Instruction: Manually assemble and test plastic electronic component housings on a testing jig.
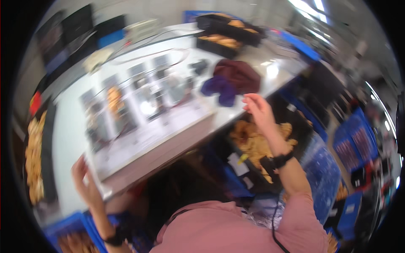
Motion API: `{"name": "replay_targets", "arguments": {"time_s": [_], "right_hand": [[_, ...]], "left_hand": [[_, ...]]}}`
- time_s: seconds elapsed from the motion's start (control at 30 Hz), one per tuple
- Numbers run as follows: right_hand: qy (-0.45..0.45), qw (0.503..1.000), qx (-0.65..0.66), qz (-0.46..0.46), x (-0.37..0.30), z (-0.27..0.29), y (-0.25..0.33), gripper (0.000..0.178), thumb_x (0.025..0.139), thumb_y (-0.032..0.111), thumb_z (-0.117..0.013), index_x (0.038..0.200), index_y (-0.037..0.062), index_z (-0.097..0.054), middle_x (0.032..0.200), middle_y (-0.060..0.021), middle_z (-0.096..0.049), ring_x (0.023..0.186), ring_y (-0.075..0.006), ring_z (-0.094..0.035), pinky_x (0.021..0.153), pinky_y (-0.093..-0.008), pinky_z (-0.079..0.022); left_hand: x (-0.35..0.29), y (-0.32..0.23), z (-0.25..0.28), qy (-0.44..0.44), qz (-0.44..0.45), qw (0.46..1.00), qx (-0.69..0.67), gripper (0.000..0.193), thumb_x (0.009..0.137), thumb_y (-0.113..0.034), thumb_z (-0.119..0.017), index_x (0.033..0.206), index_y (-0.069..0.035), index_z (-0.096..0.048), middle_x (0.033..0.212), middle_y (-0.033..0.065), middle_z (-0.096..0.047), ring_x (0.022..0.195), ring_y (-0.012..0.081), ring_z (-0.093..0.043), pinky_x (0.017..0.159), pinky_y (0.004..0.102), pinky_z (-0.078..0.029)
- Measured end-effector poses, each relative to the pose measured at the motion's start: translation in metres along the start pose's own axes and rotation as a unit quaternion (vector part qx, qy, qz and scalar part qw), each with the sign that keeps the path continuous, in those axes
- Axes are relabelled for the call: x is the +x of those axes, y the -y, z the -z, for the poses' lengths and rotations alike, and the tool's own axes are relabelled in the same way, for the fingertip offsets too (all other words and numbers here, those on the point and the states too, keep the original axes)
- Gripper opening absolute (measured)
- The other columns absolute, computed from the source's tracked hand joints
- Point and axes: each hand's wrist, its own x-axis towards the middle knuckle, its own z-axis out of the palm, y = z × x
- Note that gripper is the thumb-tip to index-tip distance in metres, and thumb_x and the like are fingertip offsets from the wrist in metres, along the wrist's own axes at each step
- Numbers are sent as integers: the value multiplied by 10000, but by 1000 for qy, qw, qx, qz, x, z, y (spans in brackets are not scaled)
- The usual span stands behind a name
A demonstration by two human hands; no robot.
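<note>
My left hand (84,181) hangs by the left front corner of a white fixture board (143,158), its fingers loosely bent and apart, holding nothing that I can see. On the right, my right hand (259,113) is raised over the table's front edge, fingers half bent with nothing visible between them. A purple cloth (221,89) and a maroon cloth (242,76) lie just beyond it. Several dark metal clamp stations stand on the board; golden-tan pieces (114,100) sit on one of them. Motion blurs the details.
Black trays of golden-tan pieces stand at the left edge (36,156), at the back (219,42) and below my right forearm (257,145). Dark screens (78,23) line the back left. Blue crates (356,135) are at the right; another blue crate (69,230) sits lower left.
</note>
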Motion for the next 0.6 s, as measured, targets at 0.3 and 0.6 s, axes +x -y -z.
{"name": "replay_targets", "arguments": {"time_s": [0.3, 0.6], "right_hand": [[307, 921, -99, 218, -36, -191, 87, 131, 899, 65, -639, 1021, 32, -674, 970, -98, -661, 906, -220, -629, 805, -303, -481], [295, 891, -164, 303, -20, -253, 67, 112, 821, 150, -723, 851, 75, -645, 845, -79, -568, 849, -283, -566, 761, -393, -452]], "left_hand": [[3, -32, -22, 43, 36, 998, 15, 222, 839, -3, -647, 1058, -39, -658, 987, 99, -594, 954, 234, -551, 886, 334, -439], [3, -29, -22, 56, 61, 996, -21, 169, 837, 27, -626, 985, -41, -672, 1015, 94, -574, 989, 236, -528, 903, 320, -417]]}}
